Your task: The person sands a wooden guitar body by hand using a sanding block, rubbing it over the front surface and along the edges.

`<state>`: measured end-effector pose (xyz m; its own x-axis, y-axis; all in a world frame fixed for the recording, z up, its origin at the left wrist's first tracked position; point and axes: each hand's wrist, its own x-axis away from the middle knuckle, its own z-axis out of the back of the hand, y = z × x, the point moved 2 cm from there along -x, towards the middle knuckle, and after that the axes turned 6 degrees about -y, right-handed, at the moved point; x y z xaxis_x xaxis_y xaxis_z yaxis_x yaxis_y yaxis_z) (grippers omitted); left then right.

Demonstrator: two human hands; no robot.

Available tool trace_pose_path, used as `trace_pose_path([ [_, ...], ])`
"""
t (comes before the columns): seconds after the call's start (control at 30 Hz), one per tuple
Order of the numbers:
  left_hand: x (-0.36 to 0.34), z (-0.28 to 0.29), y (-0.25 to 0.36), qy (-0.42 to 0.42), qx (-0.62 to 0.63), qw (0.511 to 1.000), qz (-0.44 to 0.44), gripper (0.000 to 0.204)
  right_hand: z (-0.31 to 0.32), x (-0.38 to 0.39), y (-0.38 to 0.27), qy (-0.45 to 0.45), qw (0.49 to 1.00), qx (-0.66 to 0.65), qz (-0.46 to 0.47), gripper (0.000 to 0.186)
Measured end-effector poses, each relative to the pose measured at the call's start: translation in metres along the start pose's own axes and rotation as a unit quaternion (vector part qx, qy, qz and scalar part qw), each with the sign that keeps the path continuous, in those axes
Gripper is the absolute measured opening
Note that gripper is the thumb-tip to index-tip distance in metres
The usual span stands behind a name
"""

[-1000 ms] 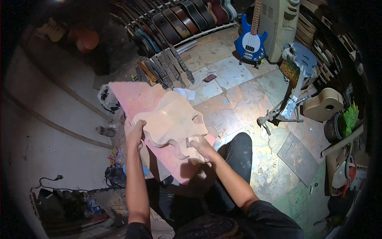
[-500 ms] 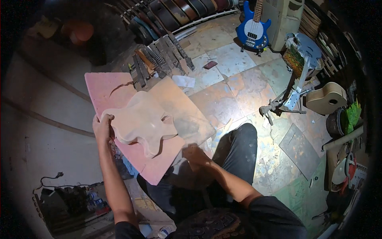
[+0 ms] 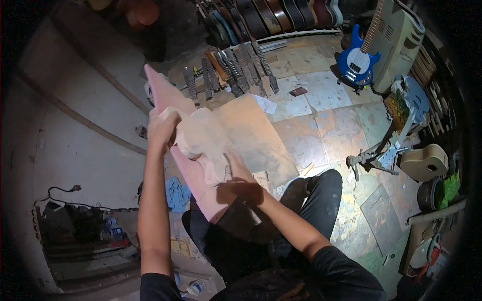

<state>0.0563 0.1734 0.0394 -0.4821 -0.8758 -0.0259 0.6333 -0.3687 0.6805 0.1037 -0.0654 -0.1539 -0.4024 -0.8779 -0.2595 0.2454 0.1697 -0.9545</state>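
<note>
A pale, unfinished guitar body [image 3: 205, 134] is tilted over my lap, lying against a pink board [image 3: 169, 94]. My left hand [image 3: 162, 128] wraps round the body's left edge, fingers closed at the board's side. On the lower right edge of the body, my right hand [image 3: 242, 173] grips with its fingers laid along the wood; the thumb side is in shadow. Behind them lies a tan, dusty board [image 3: 251, 118], partly covered by the guitar body.
Files and rasps [image 3: 233, 67] lie beyond the boards. A blue bass guitar [image 3: 357, 62] stands at the far right, near a metal stand [image 3: 369, 160] and an acoustic guitar body [image 3: 425, 162]. Guitars line the back. A wall [image 3: 95, 150] rises on my left.
My right hand has come up from beside the pink board onto the guitar body. The board and body have tilted more steeply, and my left hand has shifted with them. The view has turned left.
</note>
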Motion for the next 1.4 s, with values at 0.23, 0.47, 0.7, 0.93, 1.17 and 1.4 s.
trace_pose_path([
  [0.23, -0.002, -0.052, 0.033, -0.039, -0.199, 0.968, -0.147, 0.058, -0.021, -0.029, 0.001, -0.017, 0.971, 0.202, 0.124, 0.091],
  [0.47, 0.004, -0.06, -0.006, -0.387, 0.034, 0.92, 0.049, 0.076, -0.027, -0.038, -0.025, 0.113, 0.985, 0.121, 0.055, 0.062],
  [0.7, 0.083, -0.065, -0.067, -0.395, -0.002, 0.918, -0.028, 0.058, 0.015, -0.053, -0.006, 0.201, 0.97, 0.116, 0.077, 0.066],
  [0.93, 0.056, -0.028, -0.028, -0.124, -0.078, 0.989, -0.031, 0.052, 0.077, -0.056, 0.003, 0.324, 0.946, -0.005, -0.012, 0.063],
  [1.17, 0.075, -0.109, -0.045, -0.068, -0.138, 0.975, -0.158, 0.063, 0.146, 0.013, -0.018, 0.413, 0.896, -0.154, -0.054, 0.05],
  [1.4, 0.106, -0.255, -0.184, -0.221, -0.258, 0.938, -0.062, 0.07, 0.173, 0.089, -0.041, 0.439, 0.896, -0.055, -0.033, 0.05],
])
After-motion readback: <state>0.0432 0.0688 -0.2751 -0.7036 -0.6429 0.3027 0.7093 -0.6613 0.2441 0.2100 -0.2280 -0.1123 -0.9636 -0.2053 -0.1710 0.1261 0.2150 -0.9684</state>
